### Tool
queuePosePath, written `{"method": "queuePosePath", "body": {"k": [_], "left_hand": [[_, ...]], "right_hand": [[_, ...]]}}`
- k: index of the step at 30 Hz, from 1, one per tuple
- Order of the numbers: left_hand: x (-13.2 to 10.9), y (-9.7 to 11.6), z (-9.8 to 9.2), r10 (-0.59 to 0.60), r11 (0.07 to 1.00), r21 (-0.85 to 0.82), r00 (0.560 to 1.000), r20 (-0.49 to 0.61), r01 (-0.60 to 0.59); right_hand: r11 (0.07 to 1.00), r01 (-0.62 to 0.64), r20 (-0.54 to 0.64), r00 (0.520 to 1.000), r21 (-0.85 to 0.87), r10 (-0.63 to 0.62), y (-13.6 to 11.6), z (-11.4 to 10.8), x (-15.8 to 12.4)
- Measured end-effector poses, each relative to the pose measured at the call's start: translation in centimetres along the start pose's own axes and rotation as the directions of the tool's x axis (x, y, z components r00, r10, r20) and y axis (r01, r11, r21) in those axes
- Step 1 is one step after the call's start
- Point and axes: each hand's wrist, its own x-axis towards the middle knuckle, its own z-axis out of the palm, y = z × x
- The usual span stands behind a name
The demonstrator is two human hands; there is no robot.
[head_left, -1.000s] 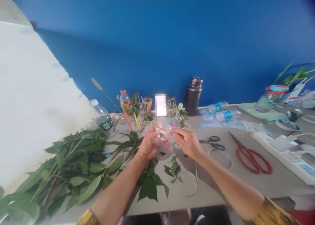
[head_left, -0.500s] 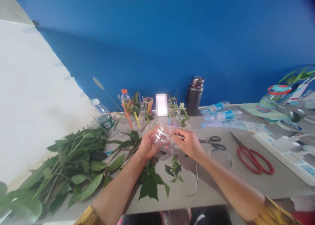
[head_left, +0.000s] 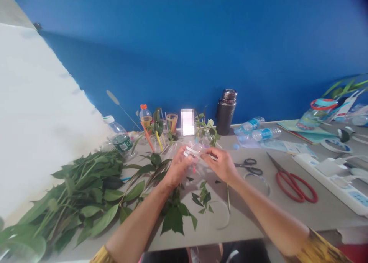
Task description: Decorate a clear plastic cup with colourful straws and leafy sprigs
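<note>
We're holding our 2 hands close but apart: our L hand [head_left: 176, 171] is clamping 1 clear container [head_left: 196, 161], our R hand [head_left: 221, 165] is pinching 1 white strip [head_left: 192, 151] running btwn them. Container's sitting mid-table, nr the L fingers; can't tell if it's touching the table [head_left: 253, 213]. To our R, 2 scissors are lying: 1 pr black scissors [head_left: 249, 167], 1 pr red-handled scissors [head_left: 296, 184]. Beyond, 2 water bottles [head_left: 266, 134] are lying nr 1 upright flask [head_left: 226, 114]. To our L, 1 leaf pile [head_left: 86, 184] is spreading.
</note>
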Motion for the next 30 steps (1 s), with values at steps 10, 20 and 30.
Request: {"method": "queuePosePath", "body": {"k": [10,20,30], "left_hand": [[0.2,-0.5,0.1,0.015,0.998,0.065,0.997,0.072,-0.02],[-0.2,-0.7,0.8,-0.06,0.991,-0.111,0.994,0.089,0.07],[0.3,-0.9,0.2,-0.034,0.989,-0.136,0.978,0.208,0.064]], "right_hand": [[0.999,0.037,0.012,0.999,-0.025,-0.037,0.0,-0.1,0.1],[0.996,-0.039,0.079,0.996,0.08,0.033,-0.8,-0.6,0.4],[0.993,-0.081,0.082,0.994,0.091,0.074,-1.3,-0.5,0.5]]}}
